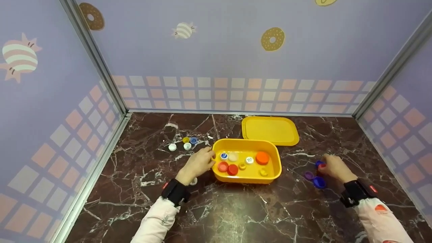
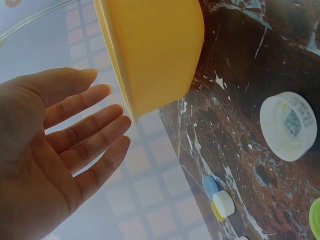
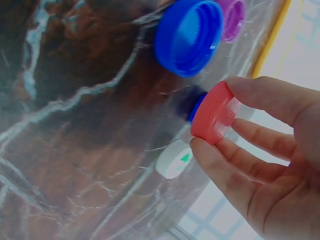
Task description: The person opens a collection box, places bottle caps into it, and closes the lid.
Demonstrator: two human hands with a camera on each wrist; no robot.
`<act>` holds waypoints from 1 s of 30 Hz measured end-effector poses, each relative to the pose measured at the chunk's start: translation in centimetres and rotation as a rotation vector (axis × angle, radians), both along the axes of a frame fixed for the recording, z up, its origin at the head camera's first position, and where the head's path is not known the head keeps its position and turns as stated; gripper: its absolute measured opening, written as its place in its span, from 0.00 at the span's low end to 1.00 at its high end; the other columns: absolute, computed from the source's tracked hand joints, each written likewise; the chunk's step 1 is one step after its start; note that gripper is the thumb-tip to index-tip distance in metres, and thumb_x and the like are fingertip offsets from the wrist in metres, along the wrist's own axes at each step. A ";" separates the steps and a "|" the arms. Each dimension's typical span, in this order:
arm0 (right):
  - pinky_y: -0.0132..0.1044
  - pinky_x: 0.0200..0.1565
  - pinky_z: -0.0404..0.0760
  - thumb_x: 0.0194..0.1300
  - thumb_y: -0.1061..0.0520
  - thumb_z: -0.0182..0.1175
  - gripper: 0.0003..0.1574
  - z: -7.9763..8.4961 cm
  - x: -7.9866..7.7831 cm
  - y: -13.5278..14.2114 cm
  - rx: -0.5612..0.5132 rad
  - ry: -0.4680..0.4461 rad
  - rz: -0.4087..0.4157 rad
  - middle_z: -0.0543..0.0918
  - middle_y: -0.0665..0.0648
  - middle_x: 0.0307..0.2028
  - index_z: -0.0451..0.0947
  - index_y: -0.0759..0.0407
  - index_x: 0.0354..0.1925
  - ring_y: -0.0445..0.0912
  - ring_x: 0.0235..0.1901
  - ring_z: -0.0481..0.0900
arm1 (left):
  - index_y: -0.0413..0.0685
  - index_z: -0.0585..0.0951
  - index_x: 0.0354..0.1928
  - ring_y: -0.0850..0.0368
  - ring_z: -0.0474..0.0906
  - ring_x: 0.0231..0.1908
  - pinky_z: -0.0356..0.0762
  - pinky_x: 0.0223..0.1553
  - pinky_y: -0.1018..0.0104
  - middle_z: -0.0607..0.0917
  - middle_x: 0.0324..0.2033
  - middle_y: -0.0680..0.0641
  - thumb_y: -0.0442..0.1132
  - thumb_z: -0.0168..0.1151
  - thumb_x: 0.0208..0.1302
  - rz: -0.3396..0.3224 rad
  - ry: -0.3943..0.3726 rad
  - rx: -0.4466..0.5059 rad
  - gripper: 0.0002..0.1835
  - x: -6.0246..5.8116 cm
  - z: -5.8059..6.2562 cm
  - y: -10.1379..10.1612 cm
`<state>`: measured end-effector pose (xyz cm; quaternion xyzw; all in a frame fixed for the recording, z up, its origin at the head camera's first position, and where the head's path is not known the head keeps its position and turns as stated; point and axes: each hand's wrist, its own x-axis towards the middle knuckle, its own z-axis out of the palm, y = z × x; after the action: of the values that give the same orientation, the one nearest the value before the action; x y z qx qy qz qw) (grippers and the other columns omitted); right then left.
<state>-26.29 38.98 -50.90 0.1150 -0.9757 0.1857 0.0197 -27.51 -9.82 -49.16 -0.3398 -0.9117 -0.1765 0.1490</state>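
Marble table [image 1: 256, 216]. Right hand [image 1: 335, 167] pinches red cap [image 3: 215, 115] by edge, right of tub [image 1: 248, 179], near big blue cap [image 3: 182, 42]. Left hand [image 1: 197, 163] at tub, fingers slightly apart. Better lift steadily, not brushing blue cap.

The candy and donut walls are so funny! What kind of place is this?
Probably a little booth for working in: purple walls with printed sweets stand close around, grey metal strips run up their corners, and a dark marble-patterned surface fills the space between.
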 end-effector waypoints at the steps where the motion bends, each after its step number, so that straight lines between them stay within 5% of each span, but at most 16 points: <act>1: 0.45 0.25 0.68 0.45 0.65 0.62 0.15 0.2 -0.1 -0.1 -0.001 0.004 0.004 0.71 0.58 0.21 0.70 0.74 0.30 0.52 0.22 0.68 | 0.41 0.77 0.28 0.51 0.71 0.27 0.71 0.27 0.59 0.70 0.26 0.49 0.32 0.62 0.50 -0.002 0.005 0.006 0.04 0.0 0.0 -0.1; 18: 0.43 0.25 0.67 0.50 0.63 0.63 0.11 4.7 -2.3 -5.0 -0.012 0.052 0.085 0.69 0.56 0.22 0.74 0.70 0.31 0.51 0.24 0.66 | 0.45 0.76 0.26 0.53 0.70 0.25 0.70 0.26 0.61 0.68 0.24 0.51 0.35 0.63 0.50 0.028 -0.018 0.026 0.05 0.4 -0.8 -0.9; 30: 0.41 0.25 0.70 0.45 0.65 0.66 0.13 5.5 -5.1 -10.3 -0.055 0.216 0.229 0.71 0.58 0.22 0.75 0.70 0.31 0.51 0.24 0.69 | 0.47 0.76 0.26 0.55 0.71 0.24 0.71 0.24 0.61 0.67 0.23 0.53 0.37 0.64 0.51 0.107 -0.037 0.051 0.05 1.2 -0.6 -1.8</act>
<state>-31.43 28.64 -45.39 0.2440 -0.9429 0.1999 0.1066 -26.34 -11.67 -49.78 -0.2834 -0.9263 -0.1977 0.1501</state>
